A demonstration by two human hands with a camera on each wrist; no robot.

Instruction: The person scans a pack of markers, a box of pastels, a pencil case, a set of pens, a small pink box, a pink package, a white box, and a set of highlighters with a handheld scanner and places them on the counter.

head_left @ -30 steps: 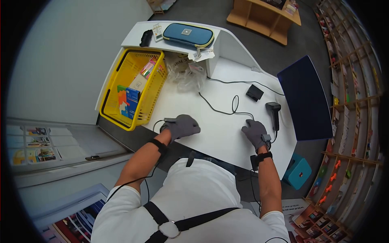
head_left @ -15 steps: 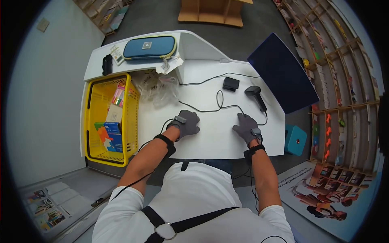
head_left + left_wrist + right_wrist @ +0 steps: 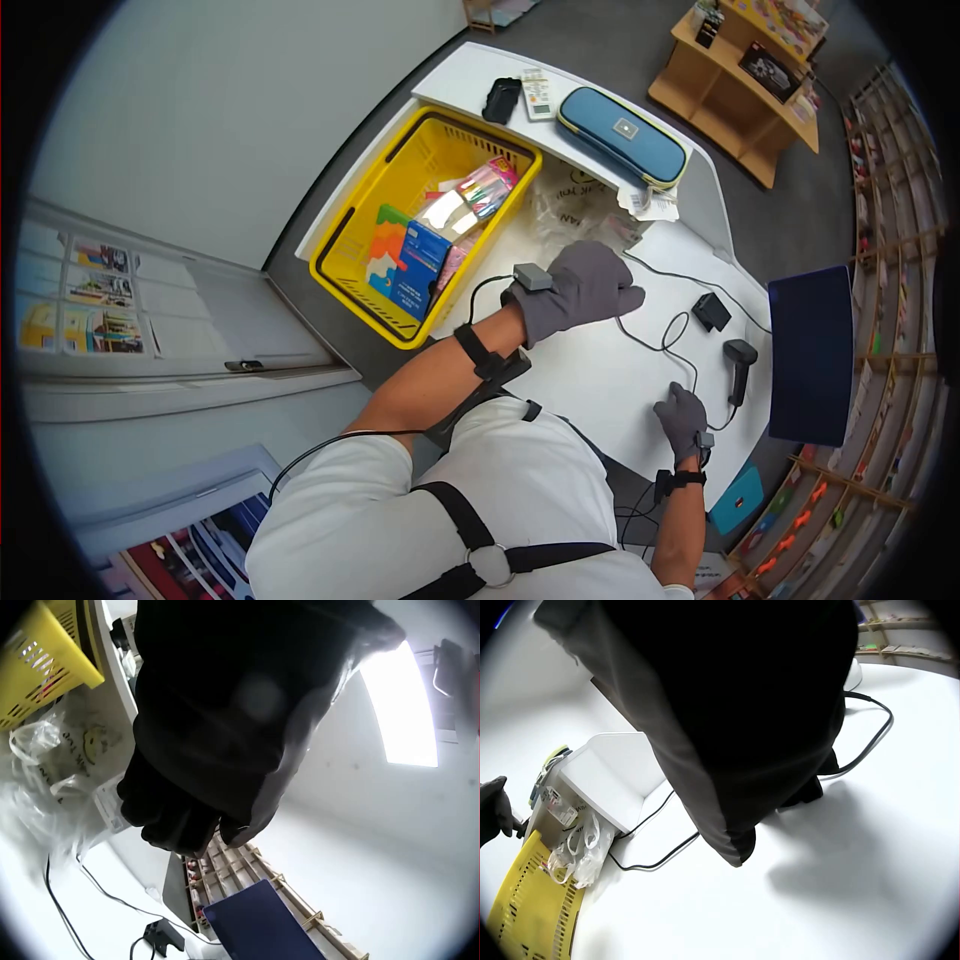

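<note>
My left hand (image 3: 612, 290), in a grey glove, hovers above the white counter (image 3: 620, 380) beside the crumpled clear plastic bags (image 3: 580, 212). Its fingers are relaxed and hold nothing; in the left wrist view the left hand (image 3: 187, 825) shows loosely curled fingertips above the bags (image 3: 52, 765). To its left sits a yellow basket (image 3: 350, 255) filled with colourful packages (image 3: 405, 260). My gloved right hand (image 3: 680, 412) lies flat on the counter just short of a black barcode scanner (image 3: 741, 360). In the right wrist view the right hand (image 3: 742, 750) fills most of the picture.
A blue zipped pouch (image 3: 622, 135), a black device (image 3: 500, 98) and a remote (image 3: 538, 92) lie on the raised shelf. A small black box (image 3: 711, 311) with looping cables (image 3: 660, 340) sits mid-counter. A dark monitor (image 3: 810, 355) stands at the right edge.
My left hand has lifted off the counter and moved toward the plastic bags and basket. The head view swung left. The right hand stays flat on the counter.
</note>
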